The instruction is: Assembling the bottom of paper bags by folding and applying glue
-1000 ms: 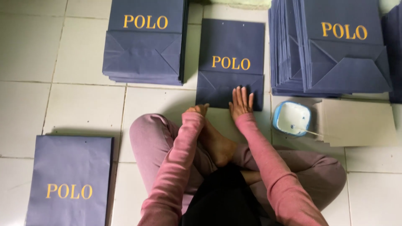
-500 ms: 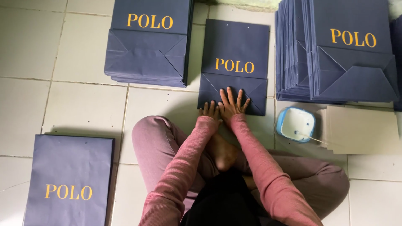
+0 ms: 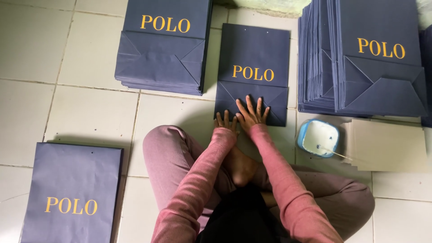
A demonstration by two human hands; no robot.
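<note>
A flat navy paper bag (image 3: 253, 54) with gold lettering lies on the tiled floor in front of my crossed legs, its folded bottom flap toward me. My right hand (image 3: 251, 114) presses flat on that flap with its fingers spread. My left hand (image 3: 226, 121) rests beside it on the flap's near left corner, fingers apart. Neither hand holds anything. Both arms wear pink sleeves.
A stack of folded navy bags (image 3: 164, 49) lies at the upper left, a larger pile (image 3: 364, 63) at the upper right, and one more stack (image 3: 72, 193) at the lower left. A blue bowl of white paste (image 3: 317, 137) with a stick stands right of my knee, next to pale card sheets (image 3: 389, 144).
My left hand has come from the bag's near edge up onto the flap beside my right hand. My right hand has shifted left and spread its fingers.
</note>
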